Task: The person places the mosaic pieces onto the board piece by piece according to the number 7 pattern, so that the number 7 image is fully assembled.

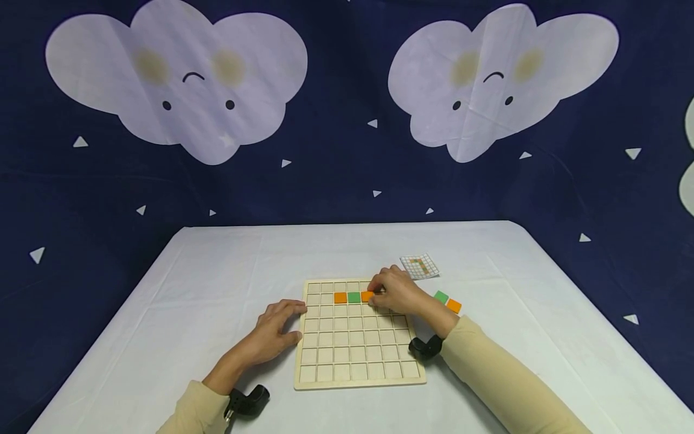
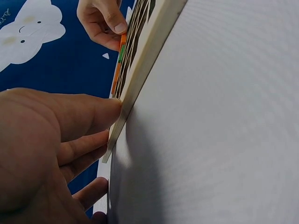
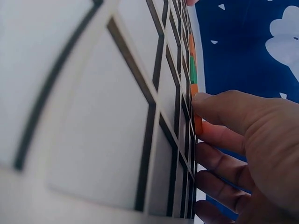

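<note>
Lower rows of board (image 1: 360, 384) offer open lane between left hand (image 1: 273, 331), touching left edge, and wrist camera (image 1: 425, 348) at right edge. Right hand (image 1: 398, 292), pinching orange tile (image 1: 367, 296), blocks upper right corner. Card (image 1: 420, 266) sits just beyond, loose tiles (image 1: 454, 306) farther right. Table (image 1: 135, 349) leaves room left of left hand and along far edge.

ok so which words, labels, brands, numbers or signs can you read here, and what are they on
No text can be read with certainty.
Backdrop: script at the left wrist view's upper left edge, too small and blurred to read.
Printed card: a grid with coloured squares; any lettering is too small to make out.
Grid board: none visible.
</note>
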Motion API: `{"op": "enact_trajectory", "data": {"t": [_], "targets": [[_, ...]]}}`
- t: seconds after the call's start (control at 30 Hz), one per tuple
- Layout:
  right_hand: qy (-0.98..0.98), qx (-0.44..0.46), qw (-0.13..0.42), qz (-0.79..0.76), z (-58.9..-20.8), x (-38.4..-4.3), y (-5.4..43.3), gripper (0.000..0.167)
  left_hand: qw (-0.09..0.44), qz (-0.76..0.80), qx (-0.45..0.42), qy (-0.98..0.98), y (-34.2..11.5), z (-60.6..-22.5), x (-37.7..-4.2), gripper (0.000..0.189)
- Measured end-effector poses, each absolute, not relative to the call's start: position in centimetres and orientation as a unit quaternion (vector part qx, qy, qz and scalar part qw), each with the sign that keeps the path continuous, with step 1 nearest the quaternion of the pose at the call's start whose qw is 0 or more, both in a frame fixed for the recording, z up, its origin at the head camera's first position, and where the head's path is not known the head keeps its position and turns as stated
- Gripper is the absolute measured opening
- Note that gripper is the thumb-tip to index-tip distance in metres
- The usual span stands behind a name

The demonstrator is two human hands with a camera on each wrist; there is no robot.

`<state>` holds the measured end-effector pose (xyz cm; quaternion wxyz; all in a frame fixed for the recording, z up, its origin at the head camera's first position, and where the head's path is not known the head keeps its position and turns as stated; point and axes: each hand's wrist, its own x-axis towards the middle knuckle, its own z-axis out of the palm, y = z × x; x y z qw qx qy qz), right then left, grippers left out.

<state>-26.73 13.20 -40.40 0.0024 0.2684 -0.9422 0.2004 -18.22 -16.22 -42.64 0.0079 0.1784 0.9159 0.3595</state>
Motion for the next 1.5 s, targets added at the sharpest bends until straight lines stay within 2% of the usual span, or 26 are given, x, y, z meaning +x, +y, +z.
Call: {"op": "enact_trajectory", "data": {"t": [0.97, 1.23, 1.5], "targets": [[-0.939, 0.272, 0.009, 0.212, -40.6, -26.7, 13.4, 0.021, 0.005, 0.355, 0.175, 0.918, -16.2, -42.7, -18.3, 0.042], [-0.939, 0.258, -0.004, 0.229, -40.2, -26.4, 13.4, 0.025, 0.002, 0.355, 0.18, 0.918, -16.2, -42.8, -18.3, 0.042], [-0.939, 0.244, 0.005, 0.241, -39.6, -26.1, 13.8, 0.027, 0.002, 0.355, 0.177, 0.918, -16.2, -42.8, -18.3, 0.042]]}}
